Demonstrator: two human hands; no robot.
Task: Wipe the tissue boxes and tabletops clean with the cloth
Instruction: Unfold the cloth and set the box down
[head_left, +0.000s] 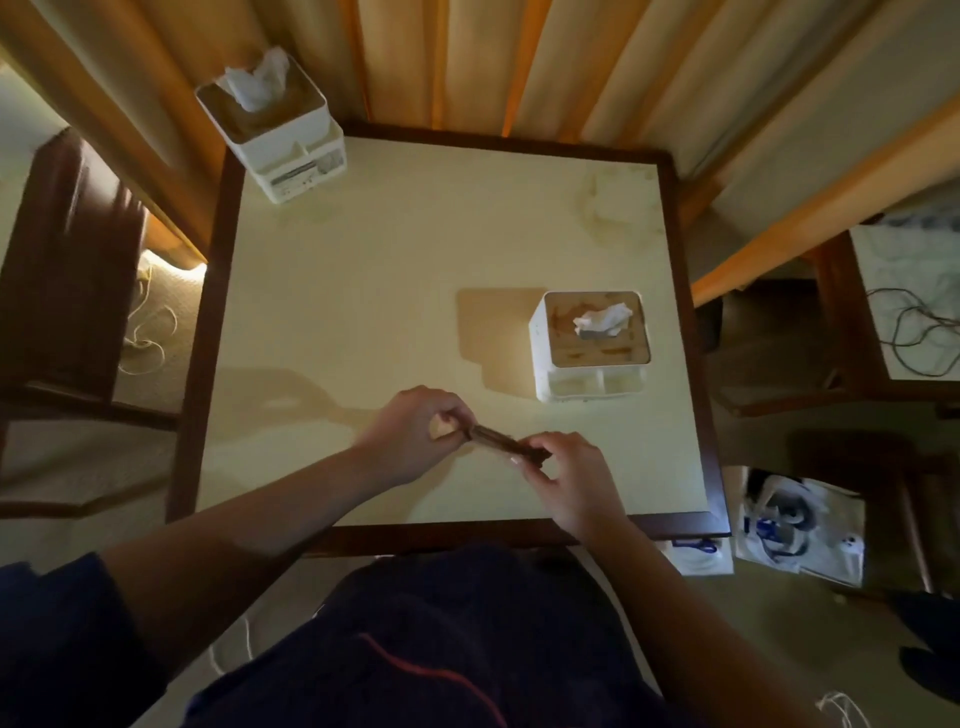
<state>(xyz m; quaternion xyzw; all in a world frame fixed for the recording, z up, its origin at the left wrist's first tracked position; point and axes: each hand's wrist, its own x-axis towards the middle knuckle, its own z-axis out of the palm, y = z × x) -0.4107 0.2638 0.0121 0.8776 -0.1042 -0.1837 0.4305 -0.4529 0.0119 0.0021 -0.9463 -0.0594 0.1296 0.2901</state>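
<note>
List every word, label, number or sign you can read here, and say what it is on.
No text is legible.
Far tissue box: a dark label on its front, too blurred to read.
Near tissue box: no lettering visible.
White bag on the floor: blue print, too blurred to read.
Folded cloth held by both hands: no marking visible.

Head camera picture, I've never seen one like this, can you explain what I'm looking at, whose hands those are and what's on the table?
There is no machine here. The single picture comes from a wide-angle camera worn on a person's head, looking down at their own hands. Below is a square table with a pale top and dark wooden rim. Two white tissue boxes stand on it: one at the far left corner, one nearer on the right. The left hand and right hand each grip one end of a dark, rolled-up cloth just above the tabletop. Curtains hang behind.
</note>
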